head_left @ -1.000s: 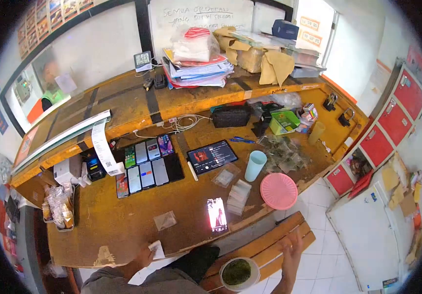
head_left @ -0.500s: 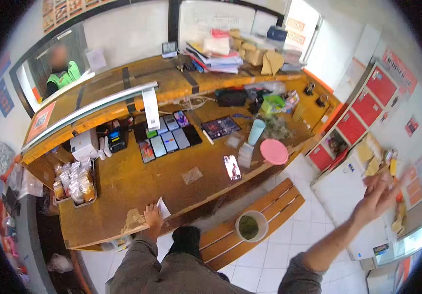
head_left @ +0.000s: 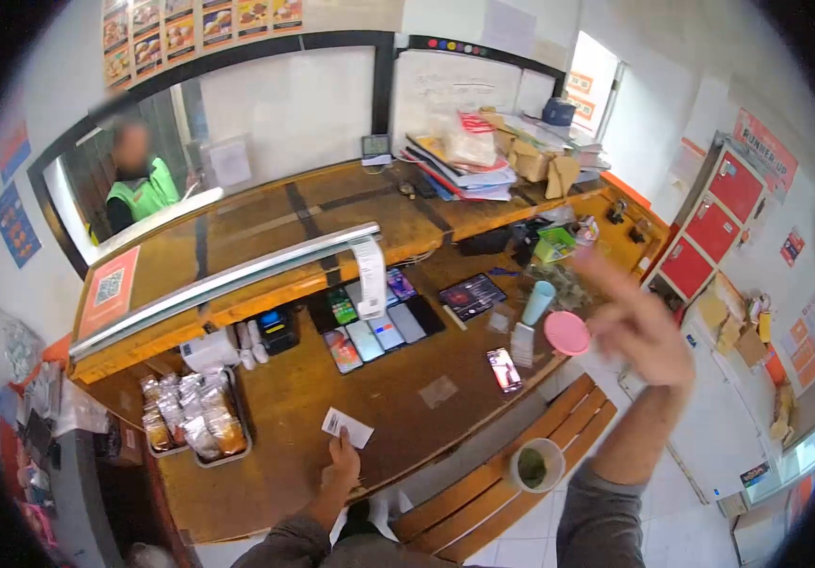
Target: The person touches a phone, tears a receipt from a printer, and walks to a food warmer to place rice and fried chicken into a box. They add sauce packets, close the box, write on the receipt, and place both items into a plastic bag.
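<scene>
My left hand (head_left: 339, 467) is closed on a small white paper slip (head_left: 349, 427) with print on it, just above the wooden desk (head_left: 284, 445). The slip points away from me, held by its near edge. Raised in the air on the right, my right hand (head_left: 642, 331) is smeared by motion. Its fingers look stretched out and apart, and nothing shows in them. Behind it lies a pink round lid or plate (head_left: 568, 333) at the desk's right end. A lit phone (head_left: 503, 369) rests on the desk between my hands.
Several phones (head_left: 366, 339) lie on a black mat under the raised counter (head_left: 265, 222). Foil-wrapped packs fill a tray (head_left: 248, 443) at left. A tub (head_left: 537, 465) stands on the slatted bench (head_left: 478, 497). A person in green (head_left: 147, 189) is beyond the window.
My left hand has picked the paper slip up from the desk edge and moved it forward. My right hand has swung left and inward. The view has shifted.
</scene>
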Available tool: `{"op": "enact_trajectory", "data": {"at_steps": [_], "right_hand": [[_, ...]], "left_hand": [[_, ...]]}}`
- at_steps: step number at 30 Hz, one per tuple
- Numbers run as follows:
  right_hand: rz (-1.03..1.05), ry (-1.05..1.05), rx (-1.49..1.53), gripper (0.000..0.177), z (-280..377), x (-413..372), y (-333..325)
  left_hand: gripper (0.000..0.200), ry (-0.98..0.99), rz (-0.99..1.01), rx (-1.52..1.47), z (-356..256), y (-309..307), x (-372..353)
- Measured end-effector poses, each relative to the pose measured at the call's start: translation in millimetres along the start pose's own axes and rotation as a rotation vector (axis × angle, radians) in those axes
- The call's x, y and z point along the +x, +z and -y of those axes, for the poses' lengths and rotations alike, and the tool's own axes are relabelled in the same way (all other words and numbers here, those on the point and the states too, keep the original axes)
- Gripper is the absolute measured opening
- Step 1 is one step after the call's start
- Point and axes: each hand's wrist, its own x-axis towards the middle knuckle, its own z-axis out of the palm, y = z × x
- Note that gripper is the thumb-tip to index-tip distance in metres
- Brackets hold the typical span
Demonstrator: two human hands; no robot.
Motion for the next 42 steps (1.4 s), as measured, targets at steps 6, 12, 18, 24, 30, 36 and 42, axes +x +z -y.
{"op": "enact_trajectory", "data": {"at_steps": [6,12,18,24,30,36,42], "right_hand": [[0.351,-0.095,-0.067,0.045,-8.1,51.6,113.7],[0.340,0.233,0.429,0.046,-111.3,-102.5,218.9],[0.519,0.562,0.505,0.042,-179.0,-298.0,217.5],[0.381,0.761,0.507,0.044,-133.2,-362.5,210.8],[0.449,0.553,0.659,0.035,-157.7,-373.2,269.3],[0.602,0.336,0.585,0.040,-56.6,-335.1,340.8],[0.622,-0.566,0.718,0.058,169.0,-340.6,396.3]], "left_hand": [[0.036,0.077,0.016,-0.246,-131.9,-59.4,16.0],[0.025,0.892,-0.422,-0.052,-258.3,-113.7,-52.0],[0.035,1.638,-0.266,-0.641,-416.1,-177.9,-85.5],[0.042,1.101,-0.672,-0.695,-517.1,-147.2,-190.0],[0.039,1.771,-0.613,0.010,-488.4,-169.2,-248.5],[0.015,1.058,-0.237,0.458,-438.1,-257.8,-391.0],[0.021,0.719,0.056,1.024,-352.0,-358.0,-546.7]]}}
